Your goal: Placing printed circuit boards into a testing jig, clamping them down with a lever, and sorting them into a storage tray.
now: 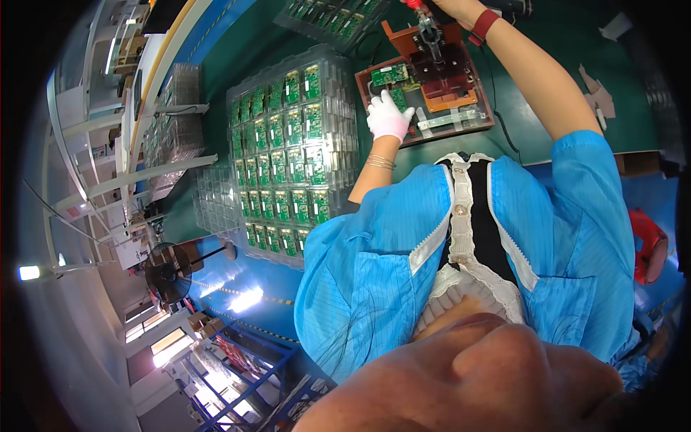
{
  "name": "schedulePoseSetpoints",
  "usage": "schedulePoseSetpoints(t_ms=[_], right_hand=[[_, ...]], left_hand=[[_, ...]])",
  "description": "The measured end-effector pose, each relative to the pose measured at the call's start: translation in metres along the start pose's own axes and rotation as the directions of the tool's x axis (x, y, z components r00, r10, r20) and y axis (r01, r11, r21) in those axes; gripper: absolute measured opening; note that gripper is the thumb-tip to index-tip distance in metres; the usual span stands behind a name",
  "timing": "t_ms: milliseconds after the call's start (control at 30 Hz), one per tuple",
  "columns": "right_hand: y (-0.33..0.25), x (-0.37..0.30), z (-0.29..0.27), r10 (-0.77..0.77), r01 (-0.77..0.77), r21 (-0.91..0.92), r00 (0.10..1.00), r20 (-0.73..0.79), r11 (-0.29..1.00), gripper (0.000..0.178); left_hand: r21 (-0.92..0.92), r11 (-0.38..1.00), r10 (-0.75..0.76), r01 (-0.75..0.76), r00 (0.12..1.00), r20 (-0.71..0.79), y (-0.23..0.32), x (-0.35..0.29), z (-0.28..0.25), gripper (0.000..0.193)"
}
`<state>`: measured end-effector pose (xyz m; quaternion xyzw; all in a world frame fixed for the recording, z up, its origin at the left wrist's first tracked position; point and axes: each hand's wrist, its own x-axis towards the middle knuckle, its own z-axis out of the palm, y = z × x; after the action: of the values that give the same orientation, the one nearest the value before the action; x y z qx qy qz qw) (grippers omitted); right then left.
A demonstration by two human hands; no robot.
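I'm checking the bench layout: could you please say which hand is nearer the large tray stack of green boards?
Left: the left hand is just right of the tray stack, at the fixture; the right hand is farther off, by the red handle.

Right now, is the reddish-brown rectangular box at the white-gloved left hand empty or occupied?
Occupied: a green rectangular circuit board lies in the far left corner of the box, just beyond the left hand.

The single view, from the left fisheye camera on the person's head, faces steeply down, close above the blue smock (529, 223), with the green desk (633, 129) farther off toward the upper edge.
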<state>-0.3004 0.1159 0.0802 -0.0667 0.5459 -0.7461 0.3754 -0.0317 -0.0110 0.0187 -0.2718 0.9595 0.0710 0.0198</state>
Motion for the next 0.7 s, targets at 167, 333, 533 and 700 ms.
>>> schedulePoseSetpoints(t_ms=[167, 333, 533, 700], right_hand=[[-0.01, -0.018, 0.021, 0.013, -0.013, 0.0, 0.999, -0.05, 1.0, 0.021], [-0.031, -0.027, 0.03, 0.029, -0.024, -0.087, 0.998, 0.057, 0.996, 0.02], [-0.055, -0.075, 0.06, -0.038, 0.039, -0.073, 0.999, 0.018, 0.997, 0.019], [-0.052, -0.079, 0.056, -0.113, 0.11, -0.081, 0.993, -0.032, 0.991, 0.019]], left_hand=[[-0.152, 0.988, 0.011, -0.001, 0.998, 0.065, 0.005, 0.002, 0.017, 0.064], [-0.36, 0.925, 0.104, -0.119, 0.993, -0.059, 0.002, -0.004, 0.023, 0.057], [-0.551, 0.775, 0.248, -0.31, 0.951, -0.186, -0.031, -0.006, -0.01, 0.056], [-0.415, 0.664, 0.619, -0.621, 0.769, -0.16, -0.022, 0.005, -0.011, 0.049]])
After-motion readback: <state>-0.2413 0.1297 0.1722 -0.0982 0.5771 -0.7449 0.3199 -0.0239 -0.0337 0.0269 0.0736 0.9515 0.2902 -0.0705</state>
